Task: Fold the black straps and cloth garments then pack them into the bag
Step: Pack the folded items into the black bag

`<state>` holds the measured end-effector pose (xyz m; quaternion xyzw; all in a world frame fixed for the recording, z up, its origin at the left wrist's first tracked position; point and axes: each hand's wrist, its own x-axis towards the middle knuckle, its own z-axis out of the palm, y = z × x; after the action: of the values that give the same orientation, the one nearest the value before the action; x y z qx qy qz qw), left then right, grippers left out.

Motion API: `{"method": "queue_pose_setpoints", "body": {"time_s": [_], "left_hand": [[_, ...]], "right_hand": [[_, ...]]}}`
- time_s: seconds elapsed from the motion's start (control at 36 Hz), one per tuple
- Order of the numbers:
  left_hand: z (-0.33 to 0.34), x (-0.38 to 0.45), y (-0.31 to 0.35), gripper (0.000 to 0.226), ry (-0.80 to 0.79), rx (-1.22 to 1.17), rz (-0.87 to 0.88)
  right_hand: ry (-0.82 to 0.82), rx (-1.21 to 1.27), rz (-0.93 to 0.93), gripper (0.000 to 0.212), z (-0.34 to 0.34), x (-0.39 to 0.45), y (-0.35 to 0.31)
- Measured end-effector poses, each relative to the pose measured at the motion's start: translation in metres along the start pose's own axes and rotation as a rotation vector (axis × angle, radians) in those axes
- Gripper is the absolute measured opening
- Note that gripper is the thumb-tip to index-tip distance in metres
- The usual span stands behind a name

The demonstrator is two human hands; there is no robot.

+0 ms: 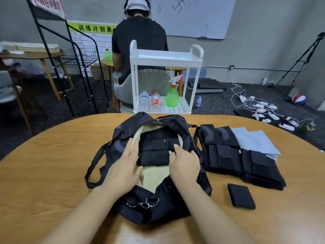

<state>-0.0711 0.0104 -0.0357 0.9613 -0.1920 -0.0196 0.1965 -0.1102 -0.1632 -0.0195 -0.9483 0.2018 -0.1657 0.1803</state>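
Head view: a black bag lies unzipped mid-table, its cream lining showing and folded black pieces packed in rows inside. The left hand rests with straight fingers on the opening's left edge, holding it wide. The right hand curls its fingers over the right edge, pinching a thin black strap there. Just right of the bag, stacks of folded black garments touch one another, with pale grey cloths behind them. One small folded black piece lies apart, nearer the table's front. The wooden table is bare left of the bag out to its rounded edge. A white trolley stands beyond the far edge.
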Motion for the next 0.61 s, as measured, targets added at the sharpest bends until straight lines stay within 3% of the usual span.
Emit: {"method": "queue_pose_setpoints", "body": {"time_s": [0.19,0.42,0.61], "left_hand": [[0.0,0.001,-0.001,0.086,-0.025,0.001,-0.009],[0.004,0.004,-0.006,0.084,-0.029,0.031,-0.018],[0.006,0.005,-0.007,0.084,-0.035,0.053,-0.029]], "right_hand": [[-0.115,-0.115,0.048,0.014,0.026,0.03,0.003],[-0.214,-0.479,-0.231,0.012,0.023,0.032,0.02],[-0.264,-0.573,-0.379,0.026,0.011,0.035,0.031]]}}
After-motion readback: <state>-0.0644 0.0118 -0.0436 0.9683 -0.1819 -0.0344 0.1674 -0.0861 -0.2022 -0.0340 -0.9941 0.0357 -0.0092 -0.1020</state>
